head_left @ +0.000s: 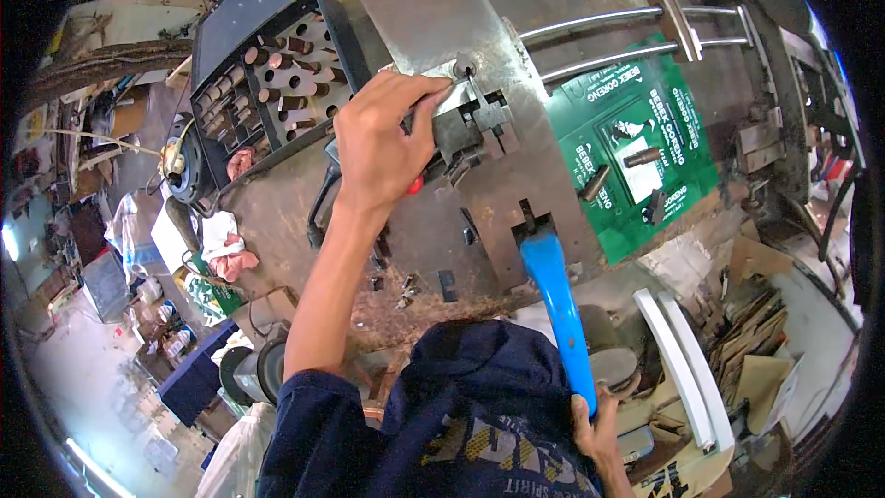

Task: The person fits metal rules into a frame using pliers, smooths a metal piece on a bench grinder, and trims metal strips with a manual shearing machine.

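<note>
My left hand (383, 134) reaches over a metal bench machine, thumb and forefinger pinched together. What the fingertips hold is too small to make out. Just beyond them lies a small round-headed metal part (464, 66), beside a slotted steel block (493, 118) fixed on the machine's plate. Low on the right, my right hand (597, 429) is wrapped around the lower end of a long blue lever (560, 314), whose upper end meets a slot in the machine. A red knob (415, 185) shows beside my left wrist.
An open dark case (336, 46) of brown cylindrical pieces stands left. On the right, a green printed sheet (678, 189) bears several dark cylinders, with metal rails (599, 28) beyond it. Small metal bits (406, 295) litter the near bench; cardboard scraps (737, 332) are piled lower right.
</note>
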{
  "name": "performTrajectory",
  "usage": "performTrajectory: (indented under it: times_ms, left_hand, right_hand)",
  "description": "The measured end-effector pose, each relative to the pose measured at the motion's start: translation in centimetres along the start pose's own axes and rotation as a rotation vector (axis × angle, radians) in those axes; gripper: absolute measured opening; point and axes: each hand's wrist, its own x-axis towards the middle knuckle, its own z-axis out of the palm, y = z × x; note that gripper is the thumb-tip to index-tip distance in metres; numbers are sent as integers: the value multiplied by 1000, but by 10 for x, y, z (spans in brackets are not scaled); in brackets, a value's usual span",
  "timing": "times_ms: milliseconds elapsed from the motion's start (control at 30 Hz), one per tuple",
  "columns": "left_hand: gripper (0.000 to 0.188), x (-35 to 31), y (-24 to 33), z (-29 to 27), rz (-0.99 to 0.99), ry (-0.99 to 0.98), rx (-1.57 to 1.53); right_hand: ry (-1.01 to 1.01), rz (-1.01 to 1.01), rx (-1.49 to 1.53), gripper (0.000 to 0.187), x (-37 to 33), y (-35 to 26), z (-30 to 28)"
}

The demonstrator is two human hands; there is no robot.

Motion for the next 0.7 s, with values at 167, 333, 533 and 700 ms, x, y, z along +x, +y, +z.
performTrajectory:
  times_ms: [167,333,533,700]
  left_hand:
    - [14,-1,3,3,-11,8,-12]
    - [15,-3,4,5,-24,23,-7]
    - [15,-3,6,1,-30,22,19]
    - [15,1,10,5,-50,1,26]
  right_hand:
    - [-84,20,-8,49,12,-9,-5]
    - [-57,7,28,44,7,-15,-6]
    - [-58,18,-45,42,10,2,-1]
    - [31,-39,7,47,-3,-12,-3]
